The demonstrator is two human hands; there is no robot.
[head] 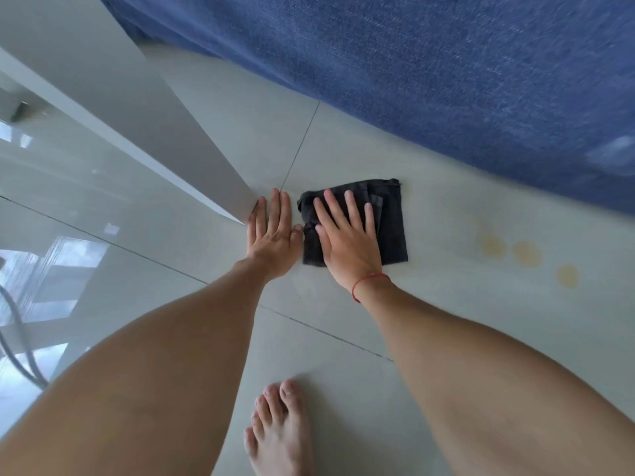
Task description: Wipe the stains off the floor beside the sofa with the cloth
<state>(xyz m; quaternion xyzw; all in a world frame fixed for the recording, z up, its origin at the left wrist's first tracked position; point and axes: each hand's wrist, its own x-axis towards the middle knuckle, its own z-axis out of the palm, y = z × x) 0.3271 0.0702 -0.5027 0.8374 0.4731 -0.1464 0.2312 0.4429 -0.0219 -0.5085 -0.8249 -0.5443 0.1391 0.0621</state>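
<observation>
Item: cloth (pixel 391 231). Dark, folded into a rough square of several layers, lying flat on the pale tiled floor (pixel 343 149) just beside the blue sofa (pixel 446 80). Soft and light by its look; it will likely bunch or unfold if pushed from one edge only, so even palm pressure over its middle suits it better than a pinch at a corner.

Item: right hand (pixel 347 242). Fingers spread, palm pressed flat on the left part of the cloth; not curled around it, only bearing down. A red string (pixel 369 281) circles the wrist.

Item: left hand (pixel 273 231). Flat and spread on the bare tile just left of the cloth, its thumb at or very near the cloth edge; holds nothing, apparently bracing the body. Its fingertips lie beside the foot of a white panel (pixel 154 115).

Item: stains (pixel 525 254). Three round yellowish spots, with a fainter smear above them, to the right of the cloth and apart from it; not yet covered.

Item: bare foot (pixel 278 431). Lower frame, on the tile.

Handling note: glossy tile looks slippery; the cloth should glide easily.
</observation>
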